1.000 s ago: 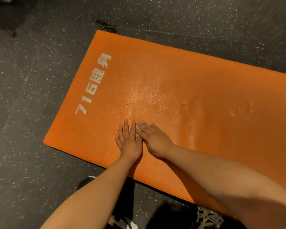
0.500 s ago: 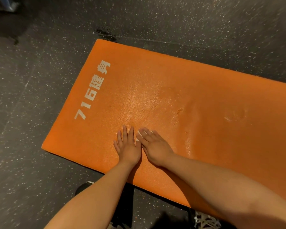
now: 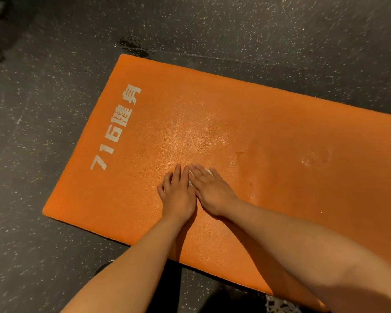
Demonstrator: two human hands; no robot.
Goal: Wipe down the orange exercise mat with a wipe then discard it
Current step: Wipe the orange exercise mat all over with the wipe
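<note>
1. The mat (image 3: 280, 132) lies flat on the dark speckled floor (image 3: 43, 98), running from the left-centre of the view out past the right edge.
2. Both hands rest side by side on the mat, near its near long edge and toward its left end.
3. The left hand (image 3: 178, 196) lies palm down with its fingers straight and close together, pressing on the mat.
4. The right hand (image 3: 213, 193) lies palm down too, fingers straight and slightly spread, angled toward the left hand so that their inner edges touch.
5. The wipe (image 3: 209, 171) is under the hands, mostly under the right one. Only small white bits show between the fingers and where the two hands meet.
6. White lettering (image 3: 114, 132) beginning "716" runs along the mat's short left end.
7. The mat surface just beyond the fingertips has a pale sheen (image 3: 185, 136), and a shallow dent (image 3: 314, 158) shows further right.
8. A dark blotch (image 3: 133, 47) marks the floor beside the mat's far corner.
</note>
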